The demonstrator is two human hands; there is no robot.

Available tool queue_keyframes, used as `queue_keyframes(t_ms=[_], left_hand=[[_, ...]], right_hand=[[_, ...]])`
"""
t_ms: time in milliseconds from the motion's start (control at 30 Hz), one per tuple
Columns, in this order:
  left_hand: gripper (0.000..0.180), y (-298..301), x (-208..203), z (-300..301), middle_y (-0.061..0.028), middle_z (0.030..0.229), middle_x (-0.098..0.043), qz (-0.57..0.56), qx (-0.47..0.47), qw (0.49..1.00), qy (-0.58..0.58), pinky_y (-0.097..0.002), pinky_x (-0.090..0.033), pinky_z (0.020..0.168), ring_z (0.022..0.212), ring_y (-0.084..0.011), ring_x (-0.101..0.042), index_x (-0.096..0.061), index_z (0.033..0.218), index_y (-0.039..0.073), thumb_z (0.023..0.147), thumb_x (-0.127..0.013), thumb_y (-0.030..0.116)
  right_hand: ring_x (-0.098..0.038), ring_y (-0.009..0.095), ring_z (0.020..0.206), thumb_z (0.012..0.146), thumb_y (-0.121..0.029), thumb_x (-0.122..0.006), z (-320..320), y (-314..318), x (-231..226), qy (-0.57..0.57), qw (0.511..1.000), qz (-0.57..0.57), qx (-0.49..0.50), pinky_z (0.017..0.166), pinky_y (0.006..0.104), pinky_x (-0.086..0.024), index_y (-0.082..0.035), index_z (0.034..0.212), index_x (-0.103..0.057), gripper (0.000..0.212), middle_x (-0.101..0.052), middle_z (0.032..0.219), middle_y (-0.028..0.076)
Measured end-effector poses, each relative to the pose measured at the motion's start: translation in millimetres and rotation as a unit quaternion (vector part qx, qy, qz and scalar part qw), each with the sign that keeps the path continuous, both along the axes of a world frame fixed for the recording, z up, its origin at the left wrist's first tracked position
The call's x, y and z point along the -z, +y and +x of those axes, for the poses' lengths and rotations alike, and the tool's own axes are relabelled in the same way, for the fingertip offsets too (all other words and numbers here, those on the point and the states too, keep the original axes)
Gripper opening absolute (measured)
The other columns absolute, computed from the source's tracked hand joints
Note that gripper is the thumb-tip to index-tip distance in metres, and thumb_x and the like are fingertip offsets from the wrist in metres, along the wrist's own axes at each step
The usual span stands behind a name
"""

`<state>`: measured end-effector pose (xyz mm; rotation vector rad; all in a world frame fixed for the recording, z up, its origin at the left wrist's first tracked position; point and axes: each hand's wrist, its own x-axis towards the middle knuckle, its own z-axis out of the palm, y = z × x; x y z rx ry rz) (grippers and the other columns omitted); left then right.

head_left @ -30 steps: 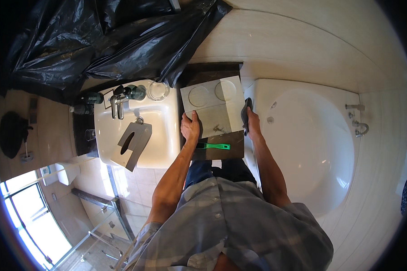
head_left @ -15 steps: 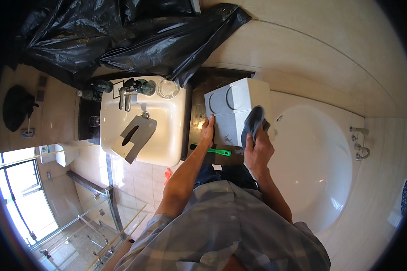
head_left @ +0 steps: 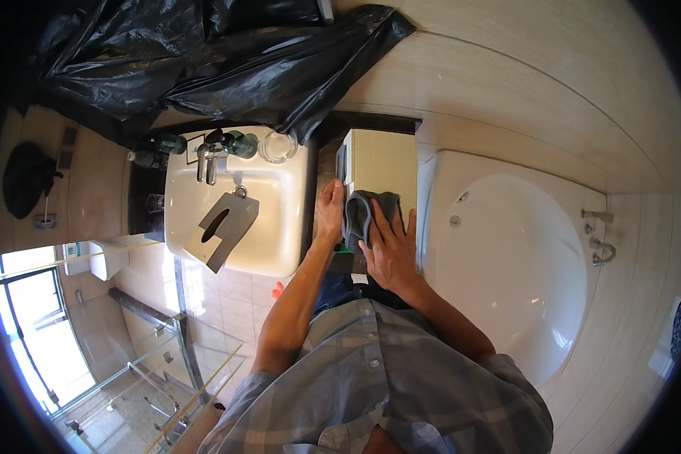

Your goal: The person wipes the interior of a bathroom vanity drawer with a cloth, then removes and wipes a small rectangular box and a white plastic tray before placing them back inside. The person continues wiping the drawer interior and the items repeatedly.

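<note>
A box (head_left: pixel 392 155) with a pale cream face turned up stands on the dark counter between the washbasin and the bathtub. Its grey face shows only as a thin strip on the left. My left hand (head_left: pixel 330 208) grips the box at that left side, fingertips partly hidden. Against the cream face, at its near end, my right hand (head_left: pixel 390 250) presses a bunched dark grey cloth (head_left: pixel 362 216), fingers spread over it. Just under my left wrist shows a bit of a green-handled tool (head_left: pixel 342 248), mostly covered.
At left is a white washbasin (head_left: pixel 276 227) with a grey slotted plate (head_left: pixel 231 219) lying across it, a tap (head_left: pixel 206 168), bottles (head_left: pixel 240 144) and a glass dish (head_left: pixel 278 147). The bathtub (head_left: pixel 507 265) lies right. Black plastic sheeting (head_left: pixel 227 76) hangs over the far side.
The box has turned so its cream side faces up and its grey face has swung left. My right hand brought the cloth left onto the cream face; my left hand shifted slightly left.
</note>
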<state>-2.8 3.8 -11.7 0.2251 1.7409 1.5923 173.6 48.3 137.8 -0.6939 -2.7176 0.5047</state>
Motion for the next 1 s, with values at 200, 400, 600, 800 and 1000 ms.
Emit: queue_keyframes(t_ms=[200,400,600,800,1000], left_hand=[[0.075,-9,-41,-9,-0.0133,0.138,-0.053,0.096,0.017,0.991,-0.096,-0.0308,-0.037,0.107,0.123,-0.0224,-0.051,-0.037,0.148,-0.001,0.1,-0.045,0.056],[0.06,-34,-42,-14,-0.008,0.133,-0.057,0.076,-0.028,0.98,-0.18,-0.0295,-0.044,0.102,0.117,-0.0189,-0.056,-0.043,0.145,0.004,0.105,-0.037,0.048],[0.08,-42,-26,6,-0.0171,0.152,-0.038,0.069,-0.04,0.994,-0.076,-0.0345,-0.024,0.117,0.141,-0.0256,-0.033,-0.03,0.15,-0.005,0.102,-0.03,0.06],[0.078,-35,-50,5,-0.0174,0.154,-0.035,-0.003,-0.008,1.0,-0.003,-0.0341,-0.019,0.118,0.144,-0.0251,-0.028,-0.033,0.148,-0.008,0.104,-0.03,0.057],[0.073,-36,-81,9,-0.0161,0.137,-0.052,0.025,-0.096,0.992,-0.084,-0.0335,-0.039,0.104,0.127,-0.0253,-0.048,-0.044,0.142,-0.004,0.103,-0.035,0.056]], right_hand=[[-0.042,0.053,0.127,0.088,-0.039,-0.064,-24,-3,5,0.039,0.997,-0.014,-0.069,0.112,0.0644,-0.017,0.004,0.122,-0.063,0.055,-0.047,0.145,0.018],[-0.047,0.058,0.119,0.086,-0.037,-0.066,-64,-9,12,0.014,0.994,0.043,-0.096,0.113,0.0588,-0.022,0.008,0.119,-0.064,0.056,-0.046,0.142,0.028],[-0.041,0.052,0.129,0.092,-0.035,-0.059,-113,39,13,0.005,0.994,0.073,-0.084,0.111,0.0604,-0.025,0.0,0.132,-0.056,0.053,-0.038,0.15,0.024],[-0.04,0.049,0.132,0.093,-0.037,-0.057,-159,70,27,0.011,0.992,0.121,-0.02,0.11,0.0609,-0.026,-0.007,0.139,-0.052,0.055,-0.037,0.153,0.016],[-0.04,0.049,0.131,0.089,-0.031,-0.063,-107,28,8,-0.035,0.994,0.083,-0.064,0.111,0.059,-0.027,-0.002,0.138,-0.051,0.058,-0.034,0.154,0.019]])
